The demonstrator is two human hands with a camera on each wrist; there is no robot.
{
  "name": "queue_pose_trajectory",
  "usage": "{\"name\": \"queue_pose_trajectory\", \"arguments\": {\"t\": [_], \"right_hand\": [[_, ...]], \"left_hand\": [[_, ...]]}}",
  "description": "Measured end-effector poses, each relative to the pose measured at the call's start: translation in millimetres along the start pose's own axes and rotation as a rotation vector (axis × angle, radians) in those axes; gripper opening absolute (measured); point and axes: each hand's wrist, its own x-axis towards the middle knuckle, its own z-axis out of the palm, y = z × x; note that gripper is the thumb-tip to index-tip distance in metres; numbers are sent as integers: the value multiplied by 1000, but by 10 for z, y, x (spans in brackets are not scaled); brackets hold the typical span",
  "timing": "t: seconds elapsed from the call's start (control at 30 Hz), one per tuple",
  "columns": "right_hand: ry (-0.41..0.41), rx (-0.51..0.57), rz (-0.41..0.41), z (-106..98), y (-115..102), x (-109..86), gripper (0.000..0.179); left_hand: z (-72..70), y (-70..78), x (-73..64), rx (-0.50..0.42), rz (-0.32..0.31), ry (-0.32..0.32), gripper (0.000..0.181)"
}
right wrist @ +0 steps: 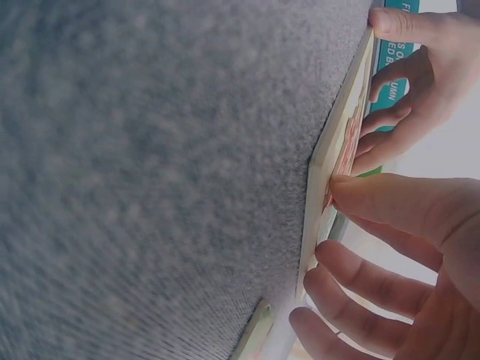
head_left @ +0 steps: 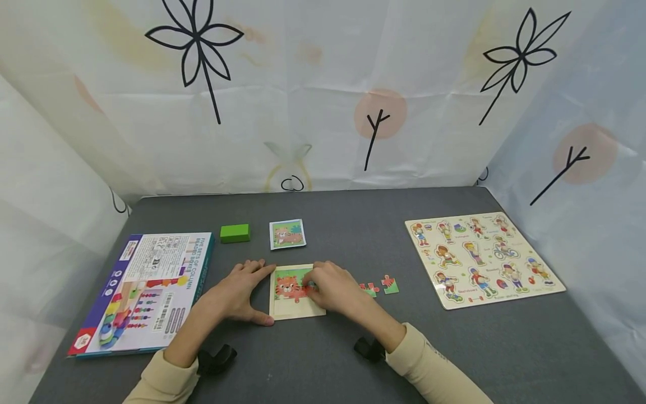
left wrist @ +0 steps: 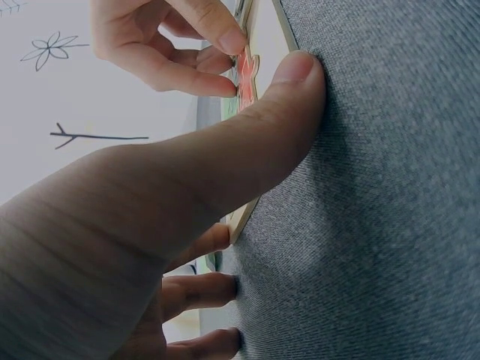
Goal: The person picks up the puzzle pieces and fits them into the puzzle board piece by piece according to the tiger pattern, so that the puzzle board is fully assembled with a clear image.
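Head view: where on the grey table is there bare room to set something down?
Bare on the table: between the picture card and the figure board; also the near side of the puzzle tray, between left sleeve and right sleeve. Crowded: the tray itself, with the left hand at its left edge and the right hand over it; loose pieces alongside.
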Motion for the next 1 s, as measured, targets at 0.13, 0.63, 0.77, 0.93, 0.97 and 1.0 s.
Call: {"name": "queue_pose_trajectory", "arguments": {"t": [0.13,0.63,0.77,0.93,0.97,1.0], "right_hand": [[-4,-9,1,4,2,-2,19],[-13,-46,-4,14,4,-8,23],[6,-54,-19,21,13,-10,21],[23,-53,-27,33,24,-14,20],[25,-53,-27,34,24,-16,20],[27,-54,-26,32,22,-19,20]], "left_hand": [[0,1,-2,-5,1,-1,110],[-11,0,-4,2,10,-2,111],[-8,0,-10,2,14,3,111],[1,-2,-4,2,7,1,111],[1,-2,-2,4,7,1,111],[2,0,-3,4,5,-1,111]]}}
